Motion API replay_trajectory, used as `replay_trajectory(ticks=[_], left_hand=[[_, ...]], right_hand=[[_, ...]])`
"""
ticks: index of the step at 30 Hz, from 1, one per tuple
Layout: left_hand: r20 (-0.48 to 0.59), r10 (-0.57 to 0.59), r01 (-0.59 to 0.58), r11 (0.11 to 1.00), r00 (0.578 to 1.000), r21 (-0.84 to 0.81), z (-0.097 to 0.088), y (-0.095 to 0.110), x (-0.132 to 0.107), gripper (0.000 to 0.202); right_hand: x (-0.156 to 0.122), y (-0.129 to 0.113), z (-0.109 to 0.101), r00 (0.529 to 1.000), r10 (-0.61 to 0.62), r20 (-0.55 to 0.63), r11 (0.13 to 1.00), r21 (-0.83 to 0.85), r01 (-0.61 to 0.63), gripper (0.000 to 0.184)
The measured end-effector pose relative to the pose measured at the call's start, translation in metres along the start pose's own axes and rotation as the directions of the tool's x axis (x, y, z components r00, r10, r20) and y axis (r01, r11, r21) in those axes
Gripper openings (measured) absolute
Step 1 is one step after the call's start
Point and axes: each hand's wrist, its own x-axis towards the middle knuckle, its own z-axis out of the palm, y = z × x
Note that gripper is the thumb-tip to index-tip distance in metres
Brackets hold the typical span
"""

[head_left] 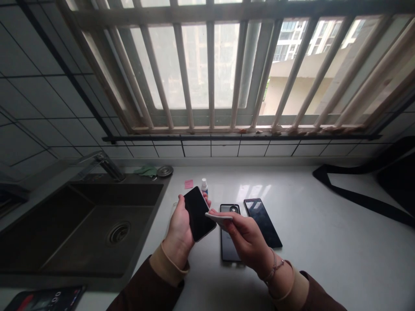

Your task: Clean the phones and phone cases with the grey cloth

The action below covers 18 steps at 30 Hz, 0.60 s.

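Note:
My left hand (pixel 180 229) grips a black phone (pixel 198 212), screen toward me, tilted above the white counter. My right hand (pixel 248 237) pinches a small pale flat piece (pixel 219 217), perhaps a wipe or card, whose edge touches the phone's right side. Below my right hand a phone in a dark case (pixel 228 242) lies camera-side up. Right of it lies a dark glossy slab (pixel 263 222), like a phone or screen panel. A small white bottle (pixel 204 185) and a pink sticky note (pixel 188 184) sit behind the held phone.
A dark sink (pixel 81 224) with a drain and a tap (pixel 103 164) takes up the left. A green cloth (pixel 146 171) and a metal strainer (pixel 164 171) lie behind it. A black bag strap (pixel 356 196) crosses the right counter. Another phone (pixel 45 299) lies bottom left. A barred window is ahead.

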Motion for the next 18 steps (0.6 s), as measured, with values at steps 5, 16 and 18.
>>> replay_trajectory(ticks=[5,16,18], left_hand=[[-0.035,0.082,-0.084,0.994,0.996,-0.069,0.003,0.008,0.001,0.061],[-0.068,0.029,-0.032,0.999,0.997,-0.043,0.003,0.016,-0.003,0.061],[-0.053,0.02,-0.022,0.999,0.998,-0.043,0.004,0.015,-0.005,0.06]], right_hand=[[-0.003,-0.002,0.0,0.999,-0.031,0.016,0.999,-0.014,0.031,0.035],[0.0,0.005,-0.005,0.991,0.117,-0.072,0.993,-0.022,-0.119,0.036],[0.002,0.014,-0.006,0.955,0.24,-0.177,0.97,0.067,-0.232,0.039]])
